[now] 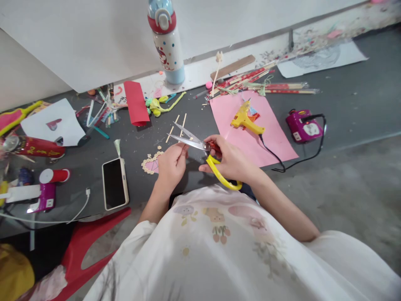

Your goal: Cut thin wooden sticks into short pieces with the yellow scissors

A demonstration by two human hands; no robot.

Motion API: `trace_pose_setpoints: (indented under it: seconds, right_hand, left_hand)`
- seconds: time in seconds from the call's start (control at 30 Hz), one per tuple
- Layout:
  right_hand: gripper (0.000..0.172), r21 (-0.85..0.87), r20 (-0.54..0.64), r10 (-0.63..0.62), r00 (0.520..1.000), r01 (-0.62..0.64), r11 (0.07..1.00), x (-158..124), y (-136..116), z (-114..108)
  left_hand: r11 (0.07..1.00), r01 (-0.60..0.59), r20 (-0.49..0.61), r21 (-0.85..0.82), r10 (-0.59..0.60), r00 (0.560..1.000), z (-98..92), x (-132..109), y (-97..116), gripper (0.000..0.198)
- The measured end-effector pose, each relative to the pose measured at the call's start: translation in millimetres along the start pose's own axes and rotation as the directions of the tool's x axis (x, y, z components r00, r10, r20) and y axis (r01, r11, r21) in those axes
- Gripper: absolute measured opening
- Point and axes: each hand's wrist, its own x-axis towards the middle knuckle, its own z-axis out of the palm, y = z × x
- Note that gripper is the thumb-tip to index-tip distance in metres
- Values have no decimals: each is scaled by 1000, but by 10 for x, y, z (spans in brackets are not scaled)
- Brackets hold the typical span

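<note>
In my right hand [232,158] is a pair of scissors [219,172] with yellow and red handles, its blades parted and pointing left. My left hand [171,163] is closed in a pinch on a thin wooden stick [183,122], which rises from the fingertips between the scissor blades. Another thin stick [173,128] lies just left of it. Partly covered by my left hand is a pink heart [151,164] edged with small pale wooden pieces. A few loose pale bits [159,147] lie above the heart.
A yellow glue gun [247,119] rests on pink paper [275,142], its cord running to a purple power socket [303,126]. A phone [114,184] lies left. Behind stand a bottle [169,50] and bundled sticks [250,79]. A red can [40,146] lies far left.
</note>
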Motion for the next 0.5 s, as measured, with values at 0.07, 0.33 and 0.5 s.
trace_pose_setpoints:
  seconds: [0.07, 0.33, 0.5]
  right_hand:
    - [63, 2, 3, 3, 1000, -3, 1000, 2, 9, -2]
    - [48, -8, 11, 43, 999, -43, 999, 38, 65, 38]
    - [49, 61, -19, 121, 992, -120, 991, 90, 135, 120]
  left_hand:
    - [1000, -5, 8, 10, 5, 1000, 4, -2, -10, 40]
    - [999, -14, 89, 34, 11, 996, 5, 44, -73, 37]
    - [987, -80, 181, 137, 55, 982, -14, 168, -110, 34]
